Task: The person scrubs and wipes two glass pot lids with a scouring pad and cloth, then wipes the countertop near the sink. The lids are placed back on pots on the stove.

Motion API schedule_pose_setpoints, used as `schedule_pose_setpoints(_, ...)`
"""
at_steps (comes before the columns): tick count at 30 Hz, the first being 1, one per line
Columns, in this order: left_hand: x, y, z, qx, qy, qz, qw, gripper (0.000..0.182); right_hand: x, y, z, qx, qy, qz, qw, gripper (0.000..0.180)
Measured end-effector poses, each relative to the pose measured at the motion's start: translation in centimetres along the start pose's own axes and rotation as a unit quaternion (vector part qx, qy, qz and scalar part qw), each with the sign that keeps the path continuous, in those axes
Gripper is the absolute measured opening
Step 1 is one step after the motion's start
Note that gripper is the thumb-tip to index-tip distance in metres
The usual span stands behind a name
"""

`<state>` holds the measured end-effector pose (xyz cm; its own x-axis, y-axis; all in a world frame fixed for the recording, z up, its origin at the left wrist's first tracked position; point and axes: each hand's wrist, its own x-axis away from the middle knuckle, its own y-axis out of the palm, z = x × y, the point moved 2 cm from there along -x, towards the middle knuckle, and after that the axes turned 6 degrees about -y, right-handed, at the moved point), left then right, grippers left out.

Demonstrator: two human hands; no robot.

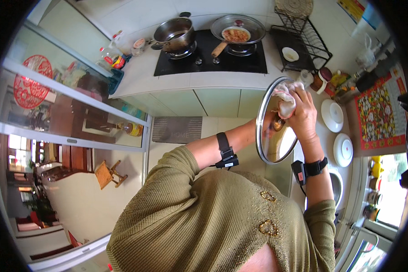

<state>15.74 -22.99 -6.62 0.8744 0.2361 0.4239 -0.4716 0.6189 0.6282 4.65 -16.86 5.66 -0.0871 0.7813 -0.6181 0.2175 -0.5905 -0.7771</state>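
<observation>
A glass pot lid (275, 146) with a metal rim is held upright before me. My left hand (270, 124) is behind the glass, at the lid's knob (278, 123); its fingers are partly hidden. My right hand (301, 108) grips a pale cloth (286, 103) against the upper part of the lid. On the black gas stove (204, 66) stand a steel pot (174, 35) without a lid and a pan with a wooden handle (219, 49), covered by another glass lid (258, 29). A bowl of food (236, 34) shows through that lid.
Right of the stove are a black wire rack (321, 44), a small white bowl (290, 54) and jars. Two white plates (332, 115) lie along the right counter, near a sink (336, 187). Bottles (114, 61) stand at the left end. A grey mat (177, 130) lies on the floor.
</observation>
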Motion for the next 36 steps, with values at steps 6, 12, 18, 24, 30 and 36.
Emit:
schedule_pose_setpoints(6, 6.9, -2.7, 4.7, 0.103, 0.107, 0.186, 0.971, 0.033, 3.8, 2.5, -0.3, -0.029, -0.08, -0.109, 0.99, 0.034)
schedule_pose_setpoints(12, 16.8, -11.7, 10.2, 0.114, 0.353, 0.194, 0.908, 0.039, 6.7, 1.8, 5.3, -0.117, 0.017, -0.032, 0.992, 0.044)
schedule_pose_setpoints(18, 30.6, -20.6, 15.0, 0.149, 0.375, 0.13, 0.906, 0.041, 11.5, 0.9, 12.2, -0.478, 0.439, 0.185, 0.738, 0.033)
schedule_pose_setpoints(24, 37.9, -27.3, 14.6, 0.13, 0.405, 0.21, 0.88, 0.031, 11.8, 1.5, 11.5, -0.553, 0.497, 0.205, 0.636, 0.035)
schedule_pose_setpoints(30, 37.8, -30.4, 15.6, 0.124, 0.446, 0.304, 0.832, 0.031, 12.2, 0.4, 10.0, -0.537, 0.527, 0.175, 0.635, 0.036)
schedule_pose_setpoints(36, 34.6, -28.2, 20.9, 0.095, 0.408, 0.419, 0.805, 0.026, 14.7, -1.2, 7.9, -0.525, 0.545, 0.177, 0.629, 0.037)
